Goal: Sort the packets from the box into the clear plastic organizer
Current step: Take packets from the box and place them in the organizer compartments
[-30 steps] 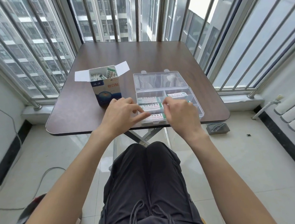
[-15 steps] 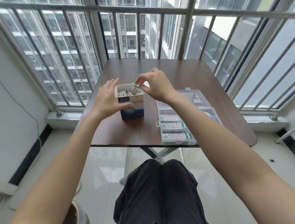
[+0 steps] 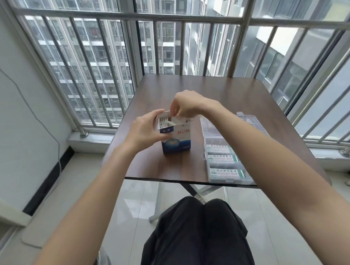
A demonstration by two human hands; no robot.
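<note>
With the left hand (image 3: 145, 131) gripping the blue-and-white cardboard box (image 3: 175, 139) steady, the right hand's (image 3: 186, 106) fingers, pinched narrow at its mouth, should draw one packet straight up toward the clear plastic organizer (image 3: 224, 160).

Bright window daylight, slight blur, edges bowed.

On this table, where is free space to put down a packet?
Bare wood lies behind the box up to the table far edge, and in front of it. The right front is crowded: the organizer fills it.
</note>
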